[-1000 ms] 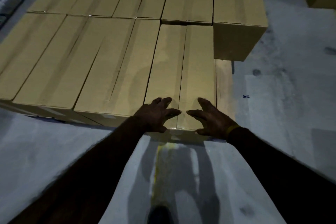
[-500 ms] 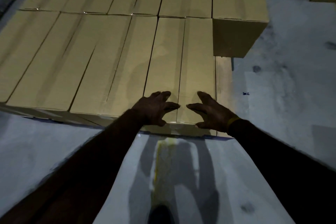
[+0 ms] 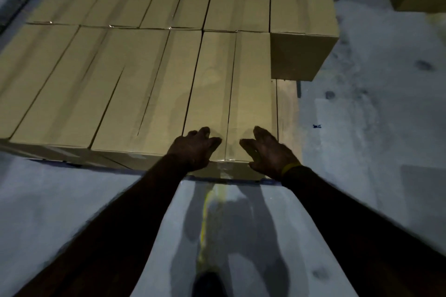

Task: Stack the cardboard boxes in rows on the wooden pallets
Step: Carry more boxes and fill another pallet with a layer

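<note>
Hands: two; left hand (image 3: 196,148) and right hand (image 3: 270,152) rest on the near end of one cardboard box (image 3: 231,94).
Grip: both wide, fingers spread flat on the box top, clasping nothing.
Box position: right end of the near row, touching its left neighbour (image 3: 149,94).
Rows: two visible; exact box count cannot be told.
Corner box (image 3: 301,19): far row, right end.
Wooden pallet (image 3: 287,108): one bare plank shows just right of the box.
Floor (image 3: 374,128): grey concrete.
</note>
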